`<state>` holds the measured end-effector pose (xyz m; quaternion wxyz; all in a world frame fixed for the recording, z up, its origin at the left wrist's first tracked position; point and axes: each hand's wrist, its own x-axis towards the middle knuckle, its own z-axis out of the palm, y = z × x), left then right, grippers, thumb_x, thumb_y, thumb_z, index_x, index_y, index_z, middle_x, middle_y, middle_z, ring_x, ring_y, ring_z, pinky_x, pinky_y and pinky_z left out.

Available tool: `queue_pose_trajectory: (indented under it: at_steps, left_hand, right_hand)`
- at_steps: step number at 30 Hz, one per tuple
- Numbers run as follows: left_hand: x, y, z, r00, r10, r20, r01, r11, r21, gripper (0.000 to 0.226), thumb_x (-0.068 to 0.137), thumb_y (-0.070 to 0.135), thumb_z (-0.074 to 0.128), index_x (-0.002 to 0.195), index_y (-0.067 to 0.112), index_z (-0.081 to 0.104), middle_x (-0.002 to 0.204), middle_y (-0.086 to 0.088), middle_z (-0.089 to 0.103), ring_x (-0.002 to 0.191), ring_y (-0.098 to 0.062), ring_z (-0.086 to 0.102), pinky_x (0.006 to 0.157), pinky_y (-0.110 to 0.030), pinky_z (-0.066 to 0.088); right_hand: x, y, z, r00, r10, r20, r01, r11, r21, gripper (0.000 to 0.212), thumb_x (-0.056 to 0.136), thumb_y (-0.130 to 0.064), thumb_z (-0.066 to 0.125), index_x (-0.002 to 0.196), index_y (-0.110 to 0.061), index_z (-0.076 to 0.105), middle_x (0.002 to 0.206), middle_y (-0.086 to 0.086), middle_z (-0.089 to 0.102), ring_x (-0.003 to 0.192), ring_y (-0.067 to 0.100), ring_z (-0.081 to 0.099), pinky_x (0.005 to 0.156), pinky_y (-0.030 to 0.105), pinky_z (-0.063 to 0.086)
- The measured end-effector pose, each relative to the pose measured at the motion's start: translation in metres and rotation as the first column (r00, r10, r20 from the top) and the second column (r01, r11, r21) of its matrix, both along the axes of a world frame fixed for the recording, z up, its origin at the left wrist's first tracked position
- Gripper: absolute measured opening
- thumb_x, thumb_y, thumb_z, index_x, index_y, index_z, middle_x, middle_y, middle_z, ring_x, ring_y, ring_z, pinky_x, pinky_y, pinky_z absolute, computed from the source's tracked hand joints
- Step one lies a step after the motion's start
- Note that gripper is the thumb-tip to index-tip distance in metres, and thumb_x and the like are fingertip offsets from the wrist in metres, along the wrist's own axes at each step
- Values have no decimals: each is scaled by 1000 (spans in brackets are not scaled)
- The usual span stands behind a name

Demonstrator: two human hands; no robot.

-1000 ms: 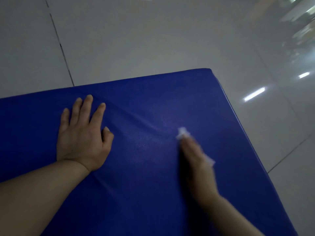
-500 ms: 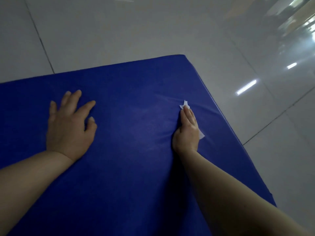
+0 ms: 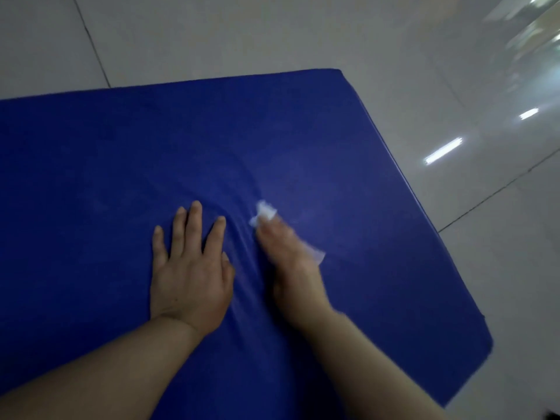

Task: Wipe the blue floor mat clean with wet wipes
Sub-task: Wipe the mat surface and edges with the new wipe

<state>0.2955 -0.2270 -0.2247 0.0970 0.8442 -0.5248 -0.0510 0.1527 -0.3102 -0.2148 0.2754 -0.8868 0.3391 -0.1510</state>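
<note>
Nearest the viewer, two bare forearms reach out over the thick, padded blue floor mat point(image 3: 333, 140), which lies on glossy pale floor tiles point(image 3: 454, 56) and fills most of the view. The left hand point(image 3: 191, 268) lies flat, fingers spread, palm pressing the cover just left of centre; half a second ago it sat well to the left, so the hands are now close together, with only a narrow fold of cloth between them. The right hand point(image 3: 291, 262) is blurred with motion, fingers straight and together, pressing the white wet wipe point(image 3: 265, 212) against the mat; a second ago it was nearer the right edge, so the stroke seems to have swept leftward toward the middle. That suggests wiping is under way, with the left hand bracing the cover. The wipe sits beneath the right fingers, one crumpled end poking out beyond the fingertips, another corner showing at the hand's right side. Farther off, the mat's far right corner meets the tiles.
</note>
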Motion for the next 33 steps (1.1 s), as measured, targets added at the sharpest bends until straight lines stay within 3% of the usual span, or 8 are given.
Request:
queue_pose_trajectory:
  at_steps: [3,9,13,17,20,24,28,33]
  left_hand:
    - [0,-1,1,1000,-7,6,7,1000,2,56,91,33,27,138,9,44,152,-20,28,140,-35,24,112,-53,9]
    - [1,-2,3,1000,1,-12,-1,1000,8,56,90,32,28,139,9,44,153,-20,27,141,-35,22,113,-52,7]
    - [0,-1,5,1000,5,-31,-5,1000,-3,57,90,33,27,139,8,43,153,-20,26,142,-35,21,113,-52,5]
    - [0,-3,5,999,0,-32,0,1000,2,57,90,33,28,139,8,43,153,-21,26,141,-36,22,113,-53,6]
    - [0,-4,4,1000,2,-24,-1,1000,3,57,90,32,28,139,8,44,153,-21,27,141,-36,22,113,-54,8]
    - [0,-3,4,1000,5,-29,-5,1000,14,58,90,33,27,139,9,43,153,-20,26,142,-36,21,112,-56,11]
    - [0,-3,6,999,9,-44,-8,1000,15,58,90,33,27,140,8,42,154,-20,25,142,-35,20,113,-57,10]
    - [0,-3,7,999,5,-50,-3,1000,30,58,89,32,29,140,7,42,153,-20,25,142,-36,20,112,-58,10]
  right_hand:
    - [-35,8,5,990,136,-32,-134,990,43,56,86,10,34,139,-2,45,152,8,34,143,18,26,118,36,20]
    - [-73,-88,14,779,-605,-167,607,794,-44,76,79,24,38,146,-13,37,154,-6,27,143,6,16,105,0,-5]
    - [-58,-4,10,984,-159,-80,160,987,9,66,81,20,40,143,-4,39,155,8,27,145,17,20,120,30,13]
    - [-76,40,19,973,193,-124,-186,980,71,61,85,7,31,145,-5,37,156,3,27,145,19,22,119,35,16]
    - [-95,-25,19,986,-137,-92,140,990,32,56,89,15,41,143,-2,39,152,9,34,143,20,28,117,43,24]
    - [-115,-80,20,773,-610,-174,617,787,-16,83,75,28,37,147,-12,31,155,1,25,145,11,16,118,41,18]
    - [-104,7,14,965,-234,-122,225,971,-82,58,90,15,42,144,-5,37,155,9,27,145,19,23,118,37,19]
    - [-115,70,16,971,167,-170,-160,986,55,56,91,1,37,145,-9,37,157,1,26,145,20,23,117,40,21]
